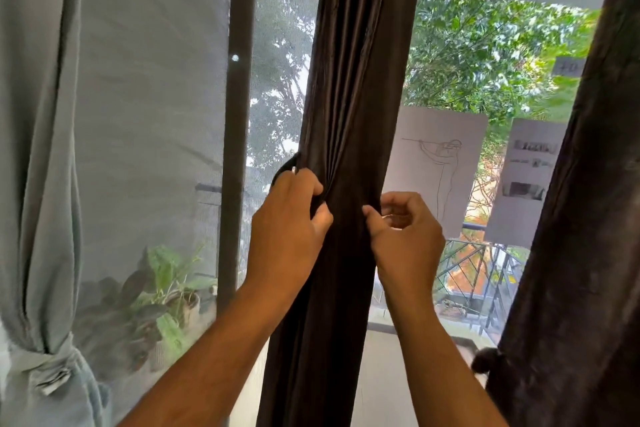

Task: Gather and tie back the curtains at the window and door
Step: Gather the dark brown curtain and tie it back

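— Any writing legible?
— None; the printed sheets (530,180) are blurred.
— The hands?
— Left hand (289,218) grips the gathered dark curtain (346,114) mid-frame; right hand (403,236) pinches its right edge. Potted plants (166,288) sit beyond the mesh.

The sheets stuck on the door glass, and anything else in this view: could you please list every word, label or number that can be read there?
None can be read.
Sheet with the line drawing: a sketched figure only, no text.
Grey sheet to its right: dark printed blocks, too blurred to read.
Small grey label higher up: faint marks, blurred and partly hidden by the dark curtain on the right.
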